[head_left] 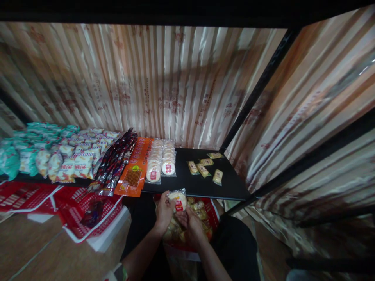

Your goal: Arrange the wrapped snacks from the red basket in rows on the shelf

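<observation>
A clear packet with a round white rice cracker (179,198) and a red label is held up just in front of the shelf edge. My left hand (164,212) grips its left side, thumb across the front. My right hand (191,224) has its fingers closed at the packet's lower right edge. Beneath both hands sits a red basket (215,212) of small wrapped snacks (202,214), partly hidden by my arms. Matching rice cracker packets (160,160) stand in two rows on the black shelf (181,185). Several small yellowish packets (202,169) lie loosely to their right.
Left along the shelf are an orange snack packet (133,171), dark shiny packets (117,162), white snack bags (74,160) and teal bags (20,152). Below stand red baskets (107,226) with white handles. Black posts (260,89) and an upper bar (146,13) frame the shelf before striped sheeting (140,78).
</observation>
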A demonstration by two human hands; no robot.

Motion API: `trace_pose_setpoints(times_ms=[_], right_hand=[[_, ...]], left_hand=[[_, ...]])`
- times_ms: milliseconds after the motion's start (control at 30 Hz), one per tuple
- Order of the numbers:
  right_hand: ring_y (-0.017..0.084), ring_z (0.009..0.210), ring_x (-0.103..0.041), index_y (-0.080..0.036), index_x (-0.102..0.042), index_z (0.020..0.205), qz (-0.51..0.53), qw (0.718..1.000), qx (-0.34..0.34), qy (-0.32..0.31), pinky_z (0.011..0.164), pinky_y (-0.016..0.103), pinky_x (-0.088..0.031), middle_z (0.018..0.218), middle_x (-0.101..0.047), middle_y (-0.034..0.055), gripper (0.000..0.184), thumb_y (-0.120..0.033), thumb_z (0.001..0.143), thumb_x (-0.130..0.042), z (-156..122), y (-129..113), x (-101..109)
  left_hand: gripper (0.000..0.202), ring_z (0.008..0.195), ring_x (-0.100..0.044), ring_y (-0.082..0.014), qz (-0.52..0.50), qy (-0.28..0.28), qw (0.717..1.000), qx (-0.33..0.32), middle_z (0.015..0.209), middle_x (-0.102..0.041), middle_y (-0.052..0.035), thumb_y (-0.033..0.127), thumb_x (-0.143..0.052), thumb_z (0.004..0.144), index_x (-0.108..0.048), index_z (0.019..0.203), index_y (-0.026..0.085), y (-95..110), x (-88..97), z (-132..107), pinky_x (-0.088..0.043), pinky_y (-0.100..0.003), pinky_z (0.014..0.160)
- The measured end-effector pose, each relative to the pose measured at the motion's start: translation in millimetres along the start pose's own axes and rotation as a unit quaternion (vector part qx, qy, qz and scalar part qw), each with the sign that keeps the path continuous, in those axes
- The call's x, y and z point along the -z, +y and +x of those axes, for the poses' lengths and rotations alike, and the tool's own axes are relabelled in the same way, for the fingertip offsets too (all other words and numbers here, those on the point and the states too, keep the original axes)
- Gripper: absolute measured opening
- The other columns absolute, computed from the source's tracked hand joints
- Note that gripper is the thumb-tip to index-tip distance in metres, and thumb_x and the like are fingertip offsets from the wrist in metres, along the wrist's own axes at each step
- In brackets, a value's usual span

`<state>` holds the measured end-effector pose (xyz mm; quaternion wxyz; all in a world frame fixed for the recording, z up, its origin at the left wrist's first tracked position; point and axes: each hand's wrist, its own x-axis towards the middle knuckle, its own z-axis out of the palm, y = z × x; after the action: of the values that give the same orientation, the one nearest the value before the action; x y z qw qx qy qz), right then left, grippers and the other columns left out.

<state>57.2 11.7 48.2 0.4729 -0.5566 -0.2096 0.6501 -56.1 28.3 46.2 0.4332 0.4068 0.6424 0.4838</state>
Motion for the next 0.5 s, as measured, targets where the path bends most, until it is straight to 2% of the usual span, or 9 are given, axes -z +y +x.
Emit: trace_pose_setpoints(times_ms=[133,200,267,333,400,467,500], right_hand=[[0.021,0.057,-0.063,-0.021,-0.054,0.073,-0.02,1.0,0.013,-0.005,0.057,0.033,-0.049,0.06,-0.065,0.0053,0.039,-0.059,0.062,-0.058,7.1,0.8,-4.9],[0.019,0.051,-0.06,-0.022,-0.054,0.072,-0.078,0.997,0.019,-0.009,0.051,0.031,-0.046,0.057,-0.063,0.0038,0.038,-0.059,0.065,-0.054,10.9,0.0,-4.0],[0.017,0.045,-0.056,-0.023,-0.053,0.07,-0.183,0.982,0.045,-0.016,0.046,0.029,-0.043,0.053,-0.06,0.0014,0.036,-0.059,0.069,-0.047,13.5,-4.3,-1.0],[0.018,0.048,-0.056,-0.023,-0.056,0.071,-0.312,0.942,0.121,-0.005,0.05,0.03,-0.043,0.055,-0.06,0.0014,0.034,-0.055,0.072,-0.043,14.4,-12.8,2.6],[0.021,0.064,-0.06,-0.023,-0.061,0.076,-0.416,0.88,0.226,0.03,0.062,0.033,-0.046,0.066,-0.063,0.0045,0.031,-0.049,0.073,-0.044,14.5,-24.1,4.8],[0.022,0.08,-0.06,-0.022,-0.064,0.082,-0.46,0.833,0.301,0.061,0.075,0.034,-0.044,0.081,-0.065,0.0078,0.028,-0.041,0.072,-0.047,14.9,-35.5,3.8],[0.023,0.086,-0.059,-0.021,-0.064,0.085,-0.463,0.823,0.322,0.068,0.079,0.034,-0.044,0.086,-0.065,0.0088,0.028,-0.037,0.07,-0.048,15.3,-40.6,2.2]], left_hand=[[0.02,0.073,-0.06,-0.0123,-0.003,-0.015,1.0,-0.018,0.08,-0.065,-0.0011,0.029,-0.054,0.073,-0.057,0.089,0.018,5.6,0.4,1.1,-0.046,-0.021,0.068],[0.019,0.07,-0.059,-0.012,-0.008,-0.017,1.0,-0.02,0.077,-0.065,-0.0005,0.03,-0.052,0.074,-0.058,0.086,0.017,9.6,1.6,2.8,-0.046,-0.021,0.066],[0.019,0.07,-0.059,-0.0118,-0.01,-0.021,0.999,-0.029,0.077,-0.065,-0.0001,0.028,-0.05,0.075,-0.058,0.087,0.017,14.2,3.6,5.1,-0.046,-0.021,0.066],[0.02,0.073,-0.06,-0.0123,-0.002,-0.025,0.999,-0.045,0.082,-0.066,-0.0007,0.027,-0.049,0.075,-0.058,0.091,0.018,19.0,5.8,7.3,-0.046,-0.022,0.068],[0.023,0.079,-0.06,-0.0135,0.015,-0.024,0.998,-0.059,0.088,-0.066,-0.002,0.026,-0.048,0.075,-0.058,0.095,0.018,23.5,7.7,9.2,-0.046,-0.023,0.073],[0.026,0.085,-0.06,-0.0149,0.032,-0.021,0.997,-0.068,0.092,-0.066,-0.0032,0.026,-0.049,0.074,-0.058,0.098,0.018,27.2,8.7,10.7,-0.045,-0.025,0.077],[0.027,0.087,-0.059,-0.0156,0.038,-0.019,0.997,-0.071,0.094,-0.066,-0.0035,0.026,-0.05,0.074,-0.058,0.098,0.018,28.8,9.0,11.5,-0.045,-0.026,0.079]])
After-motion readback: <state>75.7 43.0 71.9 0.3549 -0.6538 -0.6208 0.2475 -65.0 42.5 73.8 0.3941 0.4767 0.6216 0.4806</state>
